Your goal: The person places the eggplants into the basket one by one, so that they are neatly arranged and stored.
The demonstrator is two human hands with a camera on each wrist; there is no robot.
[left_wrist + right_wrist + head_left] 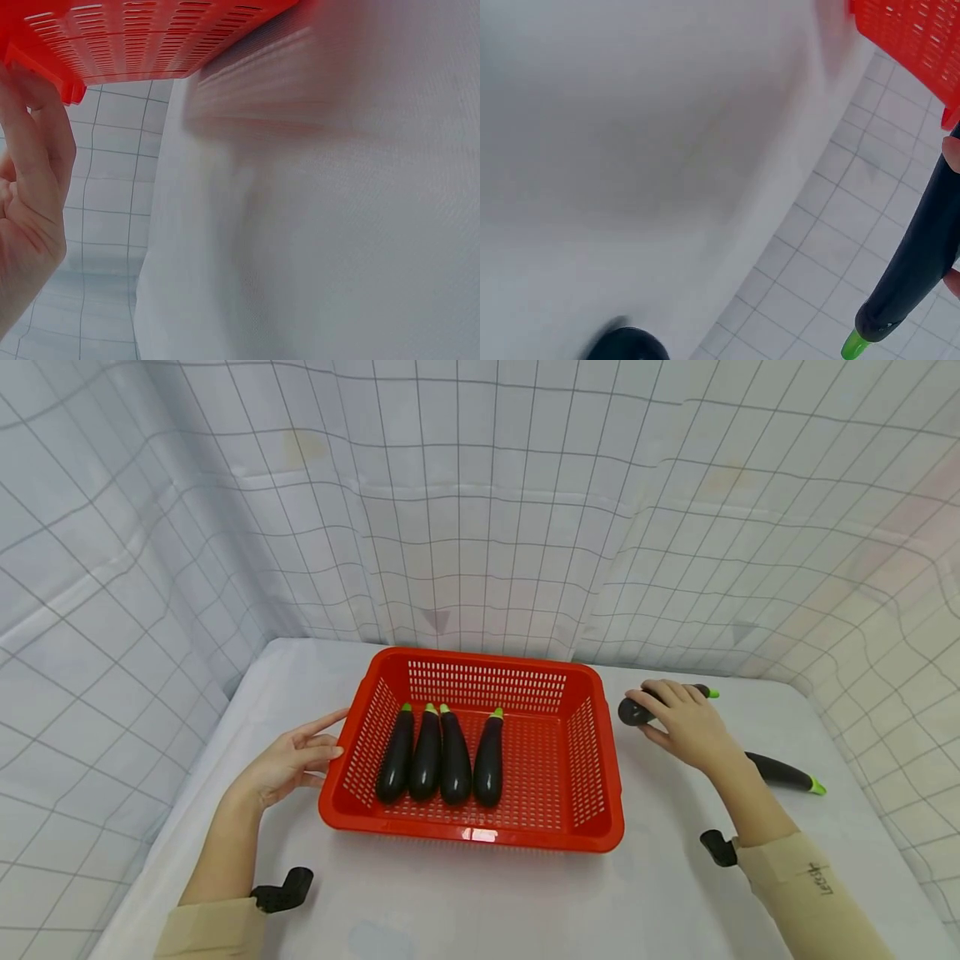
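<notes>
A red perforated plastic basket (467, 836) stands on the table, with several dark eggplants (426, 756) lying side by side in its left half, green stem ends toward the back. At the basket's left side is my left hand (285, 764), its loosely bent fingers touching the rim. To the right of the basket, my right hand (688, 722) grips another eggplant (909, 270) from above, thumb and fingers around its body; its green tip points away to the right. A further eggplant (783, 772) lies on the table beyond my right forearm, partly hidden by it.
White cloth covers the table (465, 910). Grid-patterned white sheets (480, 527) hang behind and at both sides. A small black wrist-worn device (285, 892) sits on the left wrist, and another (718, 847) on the right.
</notes>
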